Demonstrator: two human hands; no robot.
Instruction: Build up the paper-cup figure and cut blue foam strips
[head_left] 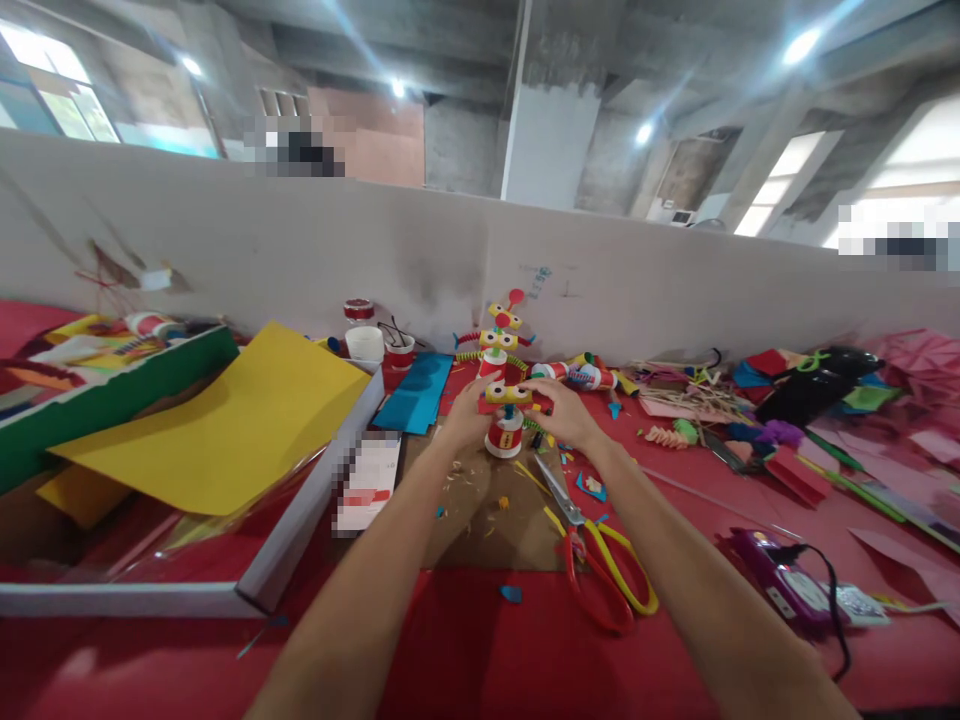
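Note:
A small paper-cup figure (505, 438) with a red and white body stands upright on a brown board (480, 530). Its yellow strip (508, 394) with eyes sits on top, above a blue neck. My left hand (466, 412) is at the left end of the strip, fingers curved round it. My right hand (562, 408) is at the right end, its fingers bent toward the strip. Both hands appear to pinch the strip, though the fingertips are small. Similar finished-looking figures (495, 340) stand just behind.
Scissors (577, 525) with red and yellow handles lie open right of the board. A white-edged box (300, 520) with yellow paper (225, 420) is at left. Blue sheets (416, 392), a phone-like card (369, 480), sticks (694, 395) and a purple power strip (780, 580) lie around.

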